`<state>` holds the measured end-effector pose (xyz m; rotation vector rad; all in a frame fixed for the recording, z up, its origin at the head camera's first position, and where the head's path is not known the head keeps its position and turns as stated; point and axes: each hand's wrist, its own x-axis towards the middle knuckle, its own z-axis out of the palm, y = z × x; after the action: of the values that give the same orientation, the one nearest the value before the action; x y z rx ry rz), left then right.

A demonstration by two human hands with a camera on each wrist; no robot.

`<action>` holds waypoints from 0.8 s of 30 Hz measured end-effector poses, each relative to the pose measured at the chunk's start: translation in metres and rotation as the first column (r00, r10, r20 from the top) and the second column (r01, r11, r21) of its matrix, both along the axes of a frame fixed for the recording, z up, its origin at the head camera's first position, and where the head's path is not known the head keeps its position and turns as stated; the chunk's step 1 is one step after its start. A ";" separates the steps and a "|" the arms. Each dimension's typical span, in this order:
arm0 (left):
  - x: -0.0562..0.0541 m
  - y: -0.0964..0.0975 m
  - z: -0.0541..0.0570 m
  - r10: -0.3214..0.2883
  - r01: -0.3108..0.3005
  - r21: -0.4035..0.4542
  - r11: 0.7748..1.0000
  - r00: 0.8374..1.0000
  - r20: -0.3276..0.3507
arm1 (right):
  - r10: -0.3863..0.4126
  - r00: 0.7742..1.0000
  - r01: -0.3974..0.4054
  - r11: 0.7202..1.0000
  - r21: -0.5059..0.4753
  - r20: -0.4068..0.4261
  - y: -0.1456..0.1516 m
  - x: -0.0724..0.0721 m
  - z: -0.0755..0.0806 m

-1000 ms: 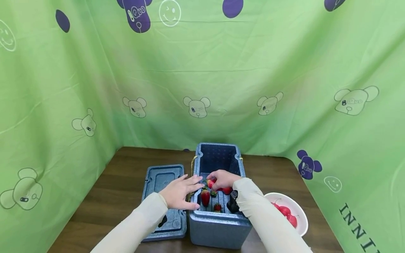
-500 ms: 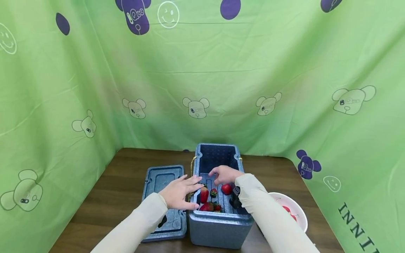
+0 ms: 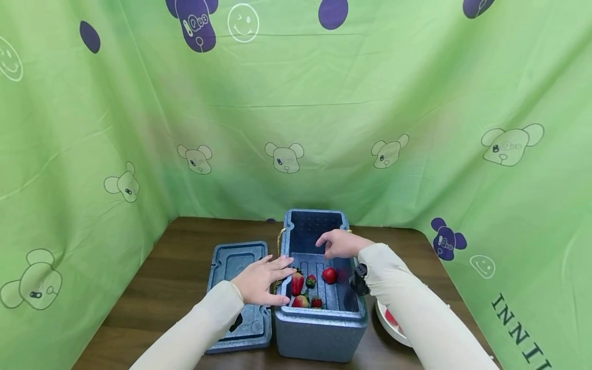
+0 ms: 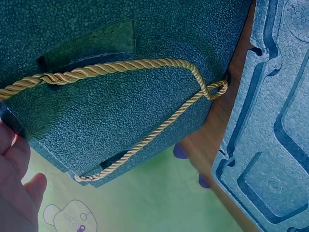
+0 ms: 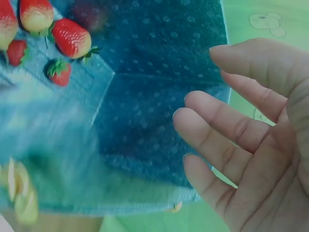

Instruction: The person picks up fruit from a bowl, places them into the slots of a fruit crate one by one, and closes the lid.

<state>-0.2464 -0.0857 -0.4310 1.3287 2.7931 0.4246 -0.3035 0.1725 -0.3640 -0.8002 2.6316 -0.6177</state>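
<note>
A blue foam box point(image 3: 321, 336) stands uncovered on the table. Large strawberries point(image 3: 297, 283) and smaller ones point(image 3: 311, 281) lie on its ribbed floor, near the left and front walls. A round red fruit point(image 3: 330, 275) sits near the right wall. My left hand point(image 3: 260, 281), fingers spread, rests at the box's left rim; the left wrist view shows only part of it beside the box wall. Above the box's right side is my right hand point(image 3: 341, 243), empty, its fingers loosely bent. In the right wrist view, that hand point(image 5: 256, 140) is apart from the strawberries point(image 5: 70, 37).
The box's blue lid point(image 3: 240, 253) lies on the table to the left. A yellow rope point(image 4: 120, 66) runs along the box's outer wall. Right of the box, a white bowl point(image 3: 393, 335) with red fruit point(image 3: 391, 317) is partly hidden by the right sleeve. Green cloth surrounds the table.
My right hand has let go of a strawberry inside the box, then moved up and right. One large strawberry has shifted toward the front wall. The left hand stays at the rim.
</note>
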 end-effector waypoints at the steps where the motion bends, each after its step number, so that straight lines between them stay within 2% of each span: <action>1: 0.000 0.000 0.000 0.001 -0.001 -0.002 1.000 1.000 0.000 | 0.001 1.000 -0.001 1.000 0.000 -0.001 0.002 0.000 0.001; 8: 0.000 0.000 0.000 -0.001 0.001 -0.004 1.000 1.000 -0.011 | 0.033 0.998 -0.031 0.999 0.030 -0.044 0.021 0.003 0.005; 15: 0.000 0.001 0.000 -0.008 0.008 0.009 1.000 1.000 0.000 | 0.023 0.997 -0.021 1.000 0.018 -0.069 0.043 0.006 0.009; 20: 0.000 0.000 -0.002 -0.001 0.001 0.006 1.000 1.000 -0.013 | 0.025 0.994 -0.026 1.000 -0.010 -0.107 0.064 0.009 0.009; 24: 0.001 0.000 -0.002 -0.007 0.007 0.015 1.000 1.000 -0.019 | 0.021 0.990 -0.019 1.000 0.012 -0.138 0.087 0.016 0.010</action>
<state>-0.2454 -0.0854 -0.4331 1.3526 2.8054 0.4356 -0.2876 0.2595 -0.3539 -0.8954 2.7452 -0.5613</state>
